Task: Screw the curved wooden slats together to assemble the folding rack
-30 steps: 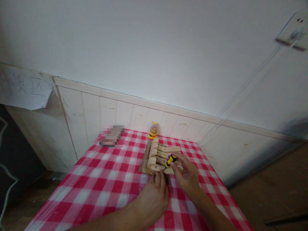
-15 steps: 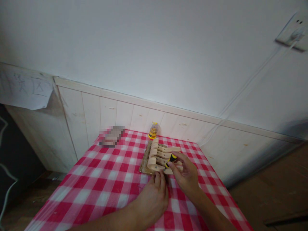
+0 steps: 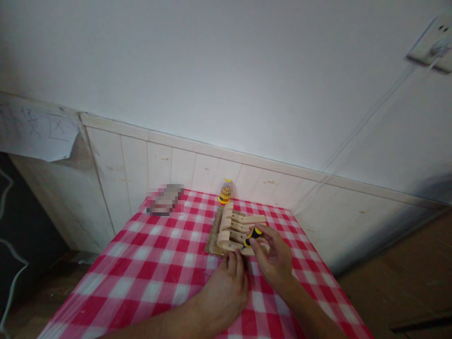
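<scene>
A pale wooden rack with several hook-shaped pegs (image 3: 233, 228) lies on the red and white checked tablecloth (image 3: 155, 273). My right hand (image 3: 273, 259) is closed round a small yellow and black screwdriver (image 3: 251, 235), whose tip points down at the near end of the rack. My left hand (image 3: 226, 289) rests on the cloth just in front of the rack, fingers together, their tips touching its near edge. Whether they hold anything is hidden.
A small yellow screwdriver-bit holder (image 3: 225, 192) stands at the table's far edge by the white panelled wall (image 3: 169, 165). A blurred-out object (image 3: 164, 199) lies at the far left corner. A wall socket with a white cable (image 3: 432, 47) sits upper right. Wooden floor lies to the right.
Almost nothing has moved. My right hand has turned slightly with the screwdriver at the same spot on the rack; the left hand stays put.
</scene>
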`<state>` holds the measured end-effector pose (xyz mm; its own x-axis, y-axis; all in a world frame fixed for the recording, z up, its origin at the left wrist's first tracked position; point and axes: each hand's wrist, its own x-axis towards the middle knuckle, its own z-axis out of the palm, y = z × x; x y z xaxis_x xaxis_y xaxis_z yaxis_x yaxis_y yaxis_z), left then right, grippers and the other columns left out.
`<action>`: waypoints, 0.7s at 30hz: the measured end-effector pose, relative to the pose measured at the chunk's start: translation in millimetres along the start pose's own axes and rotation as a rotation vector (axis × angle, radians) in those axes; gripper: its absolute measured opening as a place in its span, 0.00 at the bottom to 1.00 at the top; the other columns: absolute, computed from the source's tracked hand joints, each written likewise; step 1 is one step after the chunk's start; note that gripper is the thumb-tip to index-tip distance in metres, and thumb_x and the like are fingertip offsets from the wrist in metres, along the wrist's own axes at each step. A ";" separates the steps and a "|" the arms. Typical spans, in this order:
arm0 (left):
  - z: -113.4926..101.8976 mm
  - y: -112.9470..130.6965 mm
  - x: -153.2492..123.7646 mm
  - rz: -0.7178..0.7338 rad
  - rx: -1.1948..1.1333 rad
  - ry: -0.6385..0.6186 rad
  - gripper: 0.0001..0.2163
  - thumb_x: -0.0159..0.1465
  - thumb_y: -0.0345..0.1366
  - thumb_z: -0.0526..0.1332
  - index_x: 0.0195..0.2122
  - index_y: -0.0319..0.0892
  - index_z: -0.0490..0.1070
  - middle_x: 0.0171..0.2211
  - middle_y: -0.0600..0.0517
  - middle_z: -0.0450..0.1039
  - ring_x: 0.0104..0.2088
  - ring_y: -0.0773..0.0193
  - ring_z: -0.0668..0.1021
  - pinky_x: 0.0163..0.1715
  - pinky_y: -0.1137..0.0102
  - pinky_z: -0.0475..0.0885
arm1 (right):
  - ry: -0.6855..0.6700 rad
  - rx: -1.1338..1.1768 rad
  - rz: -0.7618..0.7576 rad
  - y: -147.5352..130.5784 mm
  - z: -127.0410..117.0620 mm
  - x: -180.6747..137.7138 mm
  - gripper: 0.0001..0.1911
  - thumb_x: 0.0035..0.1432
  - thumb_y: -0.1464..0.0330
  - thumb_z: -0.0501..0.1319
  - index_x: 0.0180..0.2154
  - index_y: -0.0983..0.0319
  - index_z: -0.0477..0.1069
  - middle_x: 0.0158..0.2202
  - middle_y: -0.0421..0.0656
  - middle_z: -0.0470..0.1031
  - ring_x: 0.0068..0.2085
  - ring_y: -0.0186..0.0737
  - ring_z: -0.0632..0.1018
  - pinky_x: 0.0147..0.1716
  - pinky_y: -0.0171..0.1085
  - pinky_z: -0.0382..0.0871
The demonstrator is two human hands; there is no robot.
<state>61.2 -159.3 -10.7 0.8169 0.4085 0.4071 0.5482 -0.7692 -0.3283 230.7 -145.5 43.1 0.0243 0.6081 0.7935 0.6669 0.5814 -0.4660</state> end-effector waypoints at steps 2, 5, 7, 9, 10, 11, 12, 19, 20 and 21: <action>-0.8 -0.2 0.5 -0.001 -0.006 0.002 0.16 0.71 0.37 0.61 0.53 0.30 0.79 0.57 0.25 0.76 0.56 0.38 0.81 0.50 0.48 0.74 | 0.006 -0.015 0.001 0.6 -0.5 0.7 0.17 0.65 0.71 0.66 0.54 0.55 0.77 0.43 0.46 0.86 0.38 0.43 0.88 0.37 0.41 0.86; -2.1 -0.5 0.9 0.001 -0.013 0.010 0.17 0.71 0.37 0.61 0.54 0.29 0.78 0.56 0.24 0.76 0.55 0.37 0.81 0.50 0.48 0.74 | 0.015 -0.047 -0.023 0.2 -1.4 2.8 0.16 0.64 0.71 0.67 0.53 0.55 0.77 0.42 0.45 0.86 0.37 0.43 0.87 0.37 0.41 0.86; -2.5 -0.5 0.9 0.002 -0.016 0.009 0.17 0.72 0.36 0.61 0.54 0.28 0.77 0.56 0.24 0.76 0.56 0.37 0.81 0.51 0.48 0.74 | 0.025 -0.061 -0.049 -0.6 -1.0 3.8 0.15 0.64 0.71 0.67 0.52 0.55 0.77 0.41 0.44 0.86 0.37 0.44 0.87 0.37 0.41 0.86; -2.7 -0.4 0.9 -0.002 -0.021 -0.001 0.16 0.72 0.36 0.61 0.54 0.28 0.78 0.56 0.23 0.76 0.56 0.37 0.80 0.51 0.47 0.74 | 0.040 -0.069 -0.076 -1.3 0.4 4.2 0.15 0.64 0.71 0.67 0.52 0.55 0.77 0.41 0.44 0.85 0.38 0.44 0.87 0.38 0.41 0.86; -2.7 -0.5 1.0 -0.001 -0.027 -0.008 0.16 0.72 0.36 0.61 0.53 0.28 0.78 0.56 0.23 0.76 0.56 0.37 0.80 0.51 0.47 0.74 | 0.048 -0.071 -0.087 -1.4 1.2 4.2 0.14 0.64 0.71 0.67 0.51 0.55 0.77 0.40 0.44 0.85 0.38 0.44 0.87 0.38 0.41 0.86; -2.7 -0.6 1.1 -0.003 -0.033 -0.016 0.16 0.72 0.35 0.61 0.53 0.28 0.78 0.57 0.23 0.76 0.57 0.37 0.80 0.51 0.47 0.74 | 0.056 -0.072 -0.095 -1.5 2.0 4.2 0.14 0.64 0.71 0.67 0.51 0.55 0.76 0.40 0.44 0.85 0.38 0.44 0.87 0.38 0.41 0.86; -2.8 -0.8 1.1 -0.002 -0.037 -0.022 0.16 0.72 0.35 0.61 0.53 0.28 0.78 0.57 0.23 0.75 0.56 0.37 0.80 0.51 0.47 0.75 | 0.060 -0.075 -0.103 -1.4 2.7 4.2 0.14 0.64 0.71 0.67 0.51 0.55 0.76 0.40 0.44 0.84 0.38 0.43 0.87 0.37 0.40 0.86; -2.6 -1.5 0.9 0.011 -0.019 0.008 0.15 0.72 0.35 0.61 0.51 0.28 0.79 0.56 0.23 0.76 0.55 0.37 0.81 0.50 0.48 0.75 | 0.078 -0.106 -0.138 -1.5 3.9 5.5 0.12 0.64 0.71 0.67 0.49 0.56 0.75 0.39 0.43 0.83 0.37 0.43 0.86 0.36 0.40 0.85; -2.4 -1.3 0.9 0.009 -0.014 0.017 0.15 0.71 0.35 0.61 0.51 0.28 0.79 0.55 0.23 0.76 0.55 0.37 0.81 0.50 0.48 0.76 | 0.077 -0.106 -0.139 -2.0 4.0 5.8 0.13 0.64 0.71 0.67 0.49 0.56 0.75 0.39 0.43 0.83 0.37 0.43 0.86 0.36 0.40 0.85; -2.1 -1.0 0.9 0.008 -0.008 0.027 0.15 0.71 0.35 0.61 0.51 0.28 0.79 0.55 0.23 0.77 0.55 0.37 0.81 0.50 0.48 0.76 | 0.077 -0.103 -0.137 -2.6 4.1 6.1 0.13 0.64 0.71 0.67 0.49 0.55 0.75 0.39 0.43 0.83 0.37 0.43 0.86 0.36 0.40 0.85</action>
<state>61.1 -159.2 -8.2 0.8160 0.3888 0.4278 0.5402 -0.7764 -0.3246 226.1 -141.1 47.6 -0.0176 0.4812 0.8764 0.7407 0.5951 -0.3118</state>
